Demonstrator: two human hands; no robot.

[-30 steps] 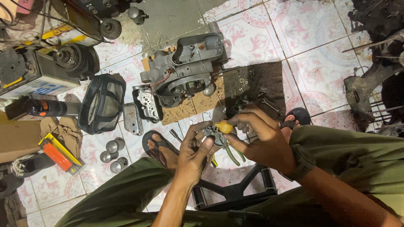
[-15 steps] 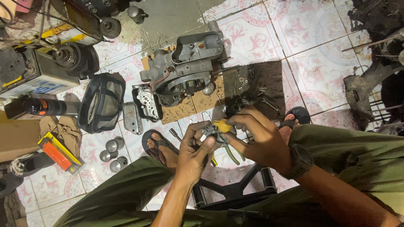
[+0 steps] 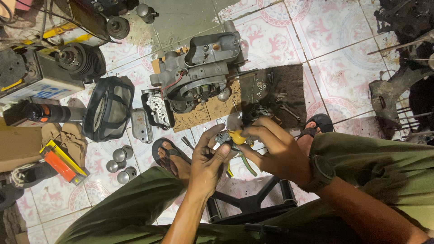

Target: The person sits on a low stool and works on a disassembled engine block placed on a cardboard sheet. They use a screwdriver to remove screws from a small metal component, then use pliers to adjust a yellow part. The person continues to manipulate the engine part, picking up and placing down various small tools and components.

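A person sits low over a floor of white tiles with pink patterns (image 3: 275,36), knees apart in green trousers, feet in dark sandals. The left hand (image 3: 209,163) is curled around a small grey metal part (image 3: 222,138), with its fingers closed on it. The right hand (image 3: 276,149) is closed on a tool with a round yellow top (image 3: 237,136), and that top touches the small metal part. Both hands meet in the middle, just above the floor between the two feet. A thin green-handled tool (image 3: 246,163) hangs under the hands; I cannot tell which hand holds it. The right wrist wears a dark watch (image 3: 322,174). Past the hands, a big grey metal engine case (image 3: 199,72) sits on a flat brown piece of cardboard (image 3: 203,113). Just beside it lies a dark brown mat (image 3: 289,86) with little screws and wrenches on it. Near the left edge of the floor are a black mesh bag (image 3: 107,108), three small shiny metal cups (image 3: 121,163) and a yellow and orange box (image 3: 62,162). A black plastic stool (image 3: 253,203) stands under the person's legs.
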